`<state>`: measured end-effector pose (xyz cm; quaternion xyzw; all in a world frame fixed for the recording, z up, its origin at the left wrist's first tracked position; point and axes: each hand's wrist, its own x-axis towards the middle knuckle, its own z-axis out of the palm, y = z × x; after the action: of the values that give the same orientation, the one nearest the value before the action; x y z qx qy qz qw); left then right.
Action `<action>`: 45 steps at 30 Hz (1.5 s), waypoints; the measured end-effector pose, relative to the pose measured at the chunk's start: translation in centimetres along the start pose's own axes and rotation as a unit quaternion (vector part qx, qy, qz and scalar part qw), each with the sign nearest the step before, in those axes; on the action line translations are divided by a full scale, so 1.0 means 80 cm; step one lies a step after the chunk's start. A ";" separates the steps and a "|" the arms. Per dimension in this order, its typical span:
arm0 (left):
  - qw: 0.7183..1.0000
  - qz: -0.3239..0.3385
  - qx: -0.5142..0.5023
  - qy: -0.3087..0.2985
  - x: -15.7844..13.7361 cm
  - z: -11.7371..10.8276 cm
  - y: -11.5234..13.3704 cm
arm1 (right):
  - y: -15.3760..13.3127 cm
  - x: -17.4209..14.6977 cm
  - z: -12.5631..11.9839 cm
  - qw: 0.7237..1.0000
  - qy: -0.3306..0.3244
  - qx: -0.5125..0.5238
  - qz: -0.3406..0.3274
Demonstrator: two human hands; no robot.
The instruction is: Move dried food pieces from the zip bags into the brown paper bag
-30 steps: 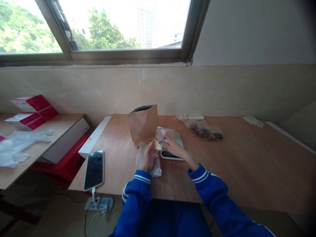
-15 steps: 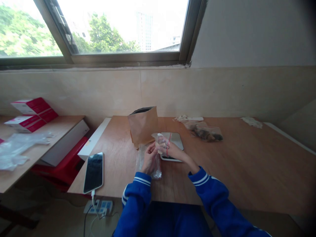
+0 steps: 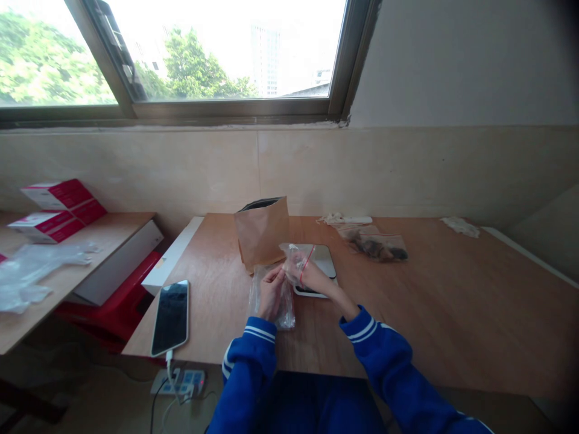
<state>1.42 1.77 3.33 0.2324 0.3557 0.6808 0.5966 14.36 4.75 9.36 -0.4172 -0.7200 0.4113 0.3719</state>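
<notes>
A small clear zip bag (image 3: 288,248) with a red seal line is drawn over the fingers of my right hand (image 3: 312,276). Through the film those fingers look stretched out inside the bag, though their tips are blurred. My left hand (image 3: 271,290) pinches the bag's lower left edge, its fingertips close against my right fingers. Under my left hand, a stack of clear plastic bags (image 3: 286,313) lies on the table. Behind and below my right hand sits a flat white kitchen scale (image 3: 324,260), partly covered by the hand.
An open brown paper pouch (image 3: 262,232) stands behind my hands. On the right lies a zip bag with dark, dried-looking pieces (image 3: 377,246). A phone (image 3: 170,319) charges at the table's left edge. Red and white boxes (image 3: 67,205) sit on the left table.
My right hand has pushed slightly deeper into the zip bag, and its forearm has shifted a little left. My left hand keeps its pinch in nearly the same place.
</notes>
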 end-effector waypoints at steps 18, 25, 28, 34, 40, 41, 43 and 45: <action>0.999 0.020 -0.040 0.018 0.006 -0.015 -0.005 | 0.012 0.007 0.024 0.989 0.084 0.115 0.048; 0.998 0.013 -0.055 0.029 0.006 -0.015 -0.002 | 0.005 0.005 0.025 0.990 0.065 0.120 0.045; 0.997 0.013 -0.077 0.026 0.007 -0.015 -0.001 | -0.014 -0.002 0.020 0.992 0.084 0.087 0.024; 0.996 0.021 -0.071 0.042 0.013 -0.018 -0.005 | -0.075 -0.011 -0.019 0.990 0.119 0.035 -0.070; 0.996 0.005 -0.066 0.065 0.018 -0.025 -0.011 | -0.142 0.061 -0.060 0.958 0.227 0.062 -0.160; 0.995 0.001 -0.069 0.068 0.018 -0.026 -0.011 | -0.149 0.080 -0.063 0.955 0.228 0.062 -0.180; 0.995 -0.003 -0.074 0.072 0.020 -0.027 -0.012 | -0.157 0.120 -0.062 0.953 0.217 0.054 -0.205; 0.995 0.001 -0.073 0.070 0.021 -0.028 -0.014 | -0.156 0.155 -0.057 0.956 0.203 0.022 -0.211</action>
<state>0.17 2.97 0.85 0.1404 0.3458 0.7200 0.5850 10.02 13.37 24.79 -0.3219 -0.6921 0.2459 0.5974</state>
